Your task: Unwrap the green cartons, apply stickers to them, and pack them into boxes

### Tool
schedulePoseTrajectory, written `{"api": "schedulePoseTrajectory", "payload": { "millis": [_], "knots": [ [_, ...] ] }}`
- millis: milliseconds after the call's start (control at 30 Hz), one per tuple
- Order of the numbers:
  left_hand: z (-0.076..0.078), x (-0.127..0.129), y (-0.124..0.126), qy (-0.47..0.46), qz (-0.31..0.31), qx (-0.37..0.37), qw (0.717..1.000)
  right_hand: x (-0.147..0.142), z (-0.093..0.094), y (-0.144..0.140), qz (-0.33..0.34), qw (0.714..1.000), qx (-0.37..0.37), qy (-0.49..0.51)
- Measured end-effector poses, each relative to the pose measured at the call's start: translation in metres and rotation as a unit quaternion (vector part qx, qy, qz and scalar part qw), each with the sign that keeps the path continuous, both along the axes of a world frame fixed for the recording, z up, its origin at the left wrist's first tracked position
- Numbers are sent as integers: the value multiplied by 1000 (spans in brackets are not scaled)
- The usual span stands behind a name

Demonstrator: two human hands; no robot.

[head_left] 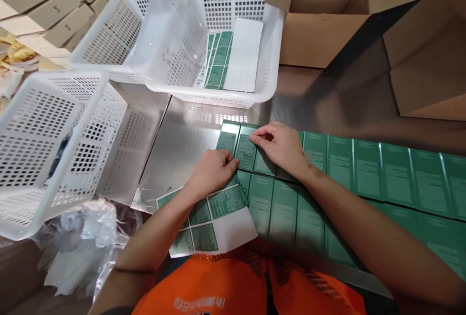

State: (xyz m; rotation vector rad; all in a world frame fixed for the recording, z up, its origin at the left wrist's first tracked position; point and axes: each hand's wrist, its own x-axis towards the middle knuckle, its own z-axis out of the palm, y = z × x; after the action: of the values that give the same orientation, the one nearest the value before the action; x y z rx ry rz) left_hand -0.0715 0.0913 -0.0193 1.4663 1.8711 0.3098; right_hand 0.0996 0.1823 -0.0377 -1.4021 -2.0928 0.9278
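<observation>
Green boxes (pixel 283 208) lie side by side in two rows on the metal table. In the far row, the two leftmost boxes bear darker green stickers (pixel 246 154). My right hand (pixel 282 146) is closed, thumb and forefinger pinched at the upper right corner of the second box's sticker. My left hand (pixel 214 172) is closed too, its fingers curled at the lower edge of the leftmost boxes. Under that hand and wrist runs a sticker sheet (pixel 233 230), partly peeled to bare white backing, which it appears to hold; the fingertips' grip is partly hidden.
Beyond the boxes, a white plastic basket (pixel 214 97) contains more sticker sheets (pixel 243 55). Another white basket (pixel 54 159) stands at left, above clear plastic bags (pixel 83 237). An open cardboard carton (pixel 309 38) is at the back, with stacked beige boxes (pixel 47 4) at far left.
</observation>
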Motion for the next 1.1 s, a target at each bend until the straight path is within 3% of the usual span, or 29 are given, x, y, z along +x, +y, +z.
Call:
{"api": "schedulePoseTrajectory", "payload": {
  "millis": [367, 533, 600, 700, 767, 833, 967, 1100],
  "knots": [
    [5, 2, 9, 85, -54, -24, 995, 0, -11, -4, -20, 999, 42, 6],
    [11, -5, -5, 115, -40, -12, 992, -4, -14, -6, -59, 996, 56, -36],
    [15, -11, -18, 101, -12, 13, 995, -5, -12, -8, -39, 995, 62, -65],
    [22, -19, -40, 73, 51, 86, 992, 3, -8, -13, 68, 993, 72, -65],
    [28, -22, -52, 61, 92, 156, 982, 13, -3, -19, 154, 985, 63, -38],
    [33, -20, -61, 46, 121, 218, 967, 24, 6, -30, 196, 980, 20, 15],
    [40, -6, -70, 1, 140, 306, 942, 36, 34, -64, 161, 971, -94, 148],
    [40, 9, -72, -28, 151, 358, 921, 34, 47, -98, 81, 973, -106, 188]
  ]
}}
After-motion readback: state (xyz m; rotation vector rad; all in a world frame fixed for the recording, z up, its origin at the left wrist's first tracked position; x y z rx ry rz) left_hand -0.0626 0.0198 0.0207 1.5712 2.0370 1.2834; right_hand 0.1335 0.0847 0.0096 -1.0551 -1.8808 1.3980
